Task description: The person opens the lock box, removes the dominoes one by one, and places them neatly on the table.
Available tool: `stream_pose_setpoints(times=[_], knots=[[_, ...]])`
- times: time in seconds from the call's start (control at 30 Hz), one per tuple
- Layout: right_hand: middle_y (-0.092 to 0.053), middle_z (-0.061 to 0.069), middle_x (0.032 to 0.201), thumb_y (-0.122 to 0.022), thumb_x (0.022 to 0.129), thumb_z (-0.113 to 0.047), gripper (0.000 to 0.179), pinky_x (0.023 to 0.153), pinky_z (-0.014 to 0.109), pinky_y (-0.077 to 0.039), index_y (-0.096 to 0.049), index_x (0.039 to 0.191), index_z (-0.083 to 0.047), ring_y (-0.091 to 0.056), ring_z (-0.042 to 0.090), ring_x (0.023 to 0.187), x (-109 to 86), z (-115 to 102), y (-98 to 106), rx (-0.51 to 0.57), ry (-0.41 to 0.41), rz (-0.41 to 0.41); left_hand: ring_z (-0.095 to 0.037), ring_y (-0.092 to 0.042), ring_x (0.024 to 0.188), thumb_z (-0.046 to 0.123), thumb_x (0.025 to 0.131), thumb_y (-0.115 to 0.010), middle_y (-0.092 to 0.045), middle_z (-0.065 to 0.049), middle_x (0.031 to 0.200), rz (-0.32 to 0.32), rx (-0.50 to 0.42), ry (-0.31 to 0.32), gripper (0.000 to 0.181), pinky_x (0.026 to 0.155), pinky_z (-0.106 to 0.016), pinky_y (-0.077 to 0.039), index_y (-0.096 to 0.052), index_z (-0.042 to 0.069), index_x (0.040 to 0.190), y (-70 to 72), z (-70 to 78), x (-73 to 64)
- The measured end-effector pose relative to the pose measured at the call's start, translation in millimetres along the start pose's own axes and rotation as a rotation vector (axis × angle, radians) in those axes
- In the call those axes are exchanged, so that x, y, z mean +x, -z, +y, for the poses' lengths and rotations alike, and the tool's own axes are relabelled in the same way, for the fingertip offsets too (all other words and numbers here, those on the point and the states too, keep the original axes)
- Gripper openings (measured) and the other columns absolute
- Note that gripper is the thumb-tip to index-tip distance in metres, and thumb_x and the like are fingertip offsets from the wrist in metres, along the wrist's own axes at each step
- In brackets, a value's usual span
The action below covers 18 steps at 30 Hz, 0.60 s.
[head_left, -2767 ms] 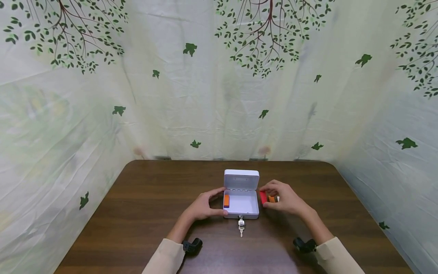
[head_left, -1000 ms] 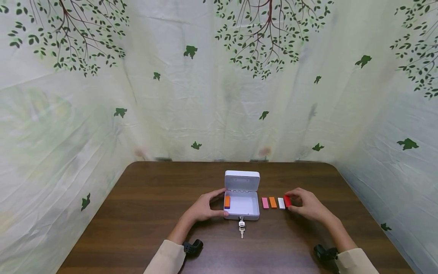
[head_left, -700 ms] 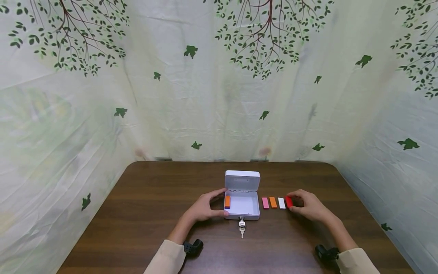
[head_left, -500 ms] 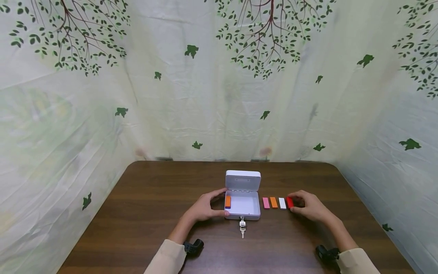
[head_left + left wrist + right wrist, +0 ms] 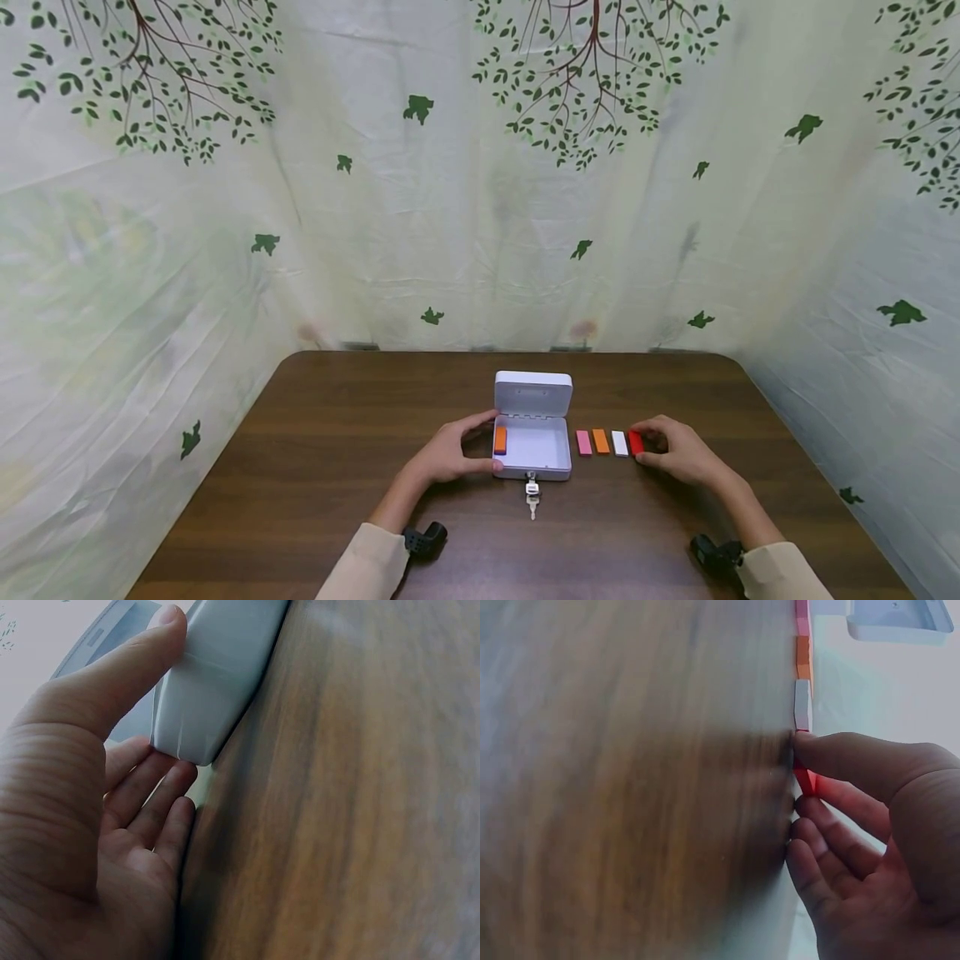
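Red block [image 5: 636, 442] sits pinched by the right hand [image 5: 671, 450]; the left hand [image 5: 442, 452] grips the box [image 5: 536, 446]. Gentle, level pressure should avoid nudging the white block [image 5: 619, 443].

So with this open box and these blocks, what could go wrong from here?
The right hand pinches the red block close beside the white block, so a sideways slip might knock that one crooked. The left hand holds the white box at its edge; if it shifts, the orange block inside might slide. The raised lid could perhaps drop onto that hand.
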State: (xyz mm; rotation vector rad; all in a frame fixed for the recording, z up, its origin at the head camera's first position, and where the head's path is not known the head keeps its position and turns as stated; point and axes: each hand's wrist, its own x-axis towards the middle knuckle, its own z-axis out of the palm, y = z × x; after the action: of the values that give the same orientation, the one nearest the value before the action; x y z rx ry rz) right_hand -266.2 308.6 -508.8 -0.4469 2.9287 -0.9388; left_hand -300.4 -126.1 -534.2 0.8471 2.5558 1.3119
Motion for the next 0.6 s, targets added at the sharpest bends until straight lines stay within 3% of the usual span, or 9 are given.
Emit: stream_pose_setpoints(times=[0.27, 0.6], knots=[[-0.065, 0.006, 0.116, -0.081, 0.089, -0.022, 0.044, 0.083, 0.039, -0.051, -0.068, 0.129, -0.008, -0.058, 0.021, 0.099, 0.9, 0.7, -1.8, -0.013, -0.001, -0.001, -0.022, -0.051, 0.143, 0.048, 0.08, -0.087, -0.053, 0.0, 0.156, 0.002, -0.007, -0.005, 0.089, 0.12, -0.049, -0.039, -0.046, 0.024, 0.156, 0.3, -0.1, -0.1], [-0.064, 0.009, 0.119, -0.081, 0.089, -0.021, 0.049, 0.091, 0.047, -0.054, -0.066, 0.133, -0.005, -0.06, 0.025, 0.105, -1.5, 1.7, -1.9, -0.004, 0.001, -0.002, -0.021, -0.049, 0.144, 0.049, 0.08, -0.087, -0.052, 0.001, 0.157, -0.002, 0.012, 0.011, 0.09, 0.121, -0.048, -0.037, -0.046, 0.026, 0.156, 0.2, 2.1, -0.3]])
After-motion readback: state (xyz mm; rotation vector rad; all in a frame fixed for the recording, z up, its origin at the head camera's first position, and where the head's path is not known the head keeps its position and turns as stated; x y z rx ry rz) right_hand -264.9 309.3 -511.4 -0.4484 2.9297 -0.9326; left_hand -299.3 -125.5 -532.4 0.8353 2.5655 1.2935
